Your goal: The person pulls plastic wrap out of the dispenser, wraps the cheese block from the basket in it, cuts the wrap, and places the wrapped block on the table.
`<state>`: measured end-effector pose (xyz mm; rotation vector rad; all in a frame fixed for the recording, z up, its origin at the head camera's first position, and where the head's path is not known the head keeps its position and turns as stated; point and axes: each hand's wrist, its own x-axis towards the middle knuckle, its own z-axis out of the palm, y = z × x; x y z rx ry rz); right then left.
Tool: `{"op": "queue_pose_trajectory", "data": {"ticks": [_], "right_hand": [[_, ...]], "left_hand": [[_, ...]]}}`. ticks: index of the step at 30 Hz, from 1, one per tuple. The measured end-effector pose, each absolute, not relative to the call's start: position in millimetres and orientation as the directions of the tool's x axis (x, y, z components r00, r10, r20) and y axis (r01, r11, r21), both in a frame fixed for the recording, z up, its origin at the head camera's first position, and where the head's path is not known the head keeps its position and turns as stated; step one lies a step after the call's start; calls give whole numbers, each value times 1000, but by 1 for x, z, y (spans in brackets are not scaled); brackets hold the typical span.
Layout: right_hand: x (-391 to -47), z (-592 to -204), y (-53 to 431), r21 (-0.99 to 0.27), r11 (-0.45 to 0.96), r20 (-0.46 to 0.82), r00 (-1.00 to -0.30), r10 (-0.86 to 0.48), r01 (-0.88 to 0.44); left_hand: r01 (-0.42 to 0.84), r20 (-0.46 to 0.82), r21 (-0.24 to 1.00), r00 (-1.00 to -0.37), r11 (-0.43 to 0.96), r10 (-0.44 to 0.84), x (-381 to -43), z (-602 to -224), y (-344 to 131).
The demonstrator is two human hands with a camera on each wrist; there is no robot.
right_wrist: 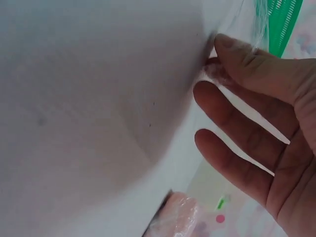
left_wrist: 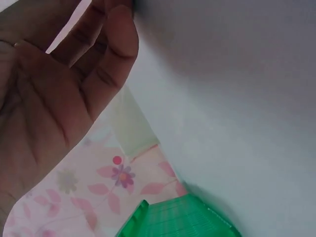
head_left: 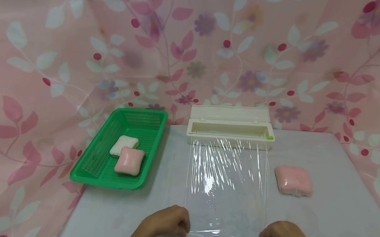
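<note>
A sheet of clear cling film [head_left: 224, 196] stretches from a white dispenser box [head_left: 228, 141] toward the front of the table. My left hand [head_left: 171, 220] pinches its near left corner, thumb against fingers. At the near right corner my right hand [head_left: 285, 236] pinches the film between thumb and index finger; the other fingers [right_wrist: 232, 118] are spread in the right wrist view. The dispenser's lid [head_left: 230, 113] stands raised at the back, and a small green slider [head_left: 270, 137] sits at its right end. Right of the film lies a pink soap-like block [head_left: 294, 180] in clear wrap.
On the left of the table stands a green plastic basket [head_left: 153, 145], holding a white block [head_left: 122, 142] and a pink block [head_left: 130, 161]. A floral curtain [head_left: 202, 52] hangs behind the white-covered table [head_left: 338, 173].
</note>
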<state>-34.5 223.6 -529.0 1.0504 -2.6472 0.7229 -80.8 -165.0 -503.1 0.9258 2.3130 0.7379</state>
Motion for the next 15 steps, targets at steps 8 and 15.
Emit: {"op": "queue_pose_trajectory", "data": {"ticks": [8, 15], "right_hand": [[-15, -531, 211, -271, 709, 320, -755, -572, -651], [-13, -532, 211, -266, 722, 358, -761, -541, -639]], "left_hand": [[527, -237, 637, -561, 563, 793, -78, -482, -180], [423, -196, 680, -683, 599, 704, -107, -414, -219]]}}
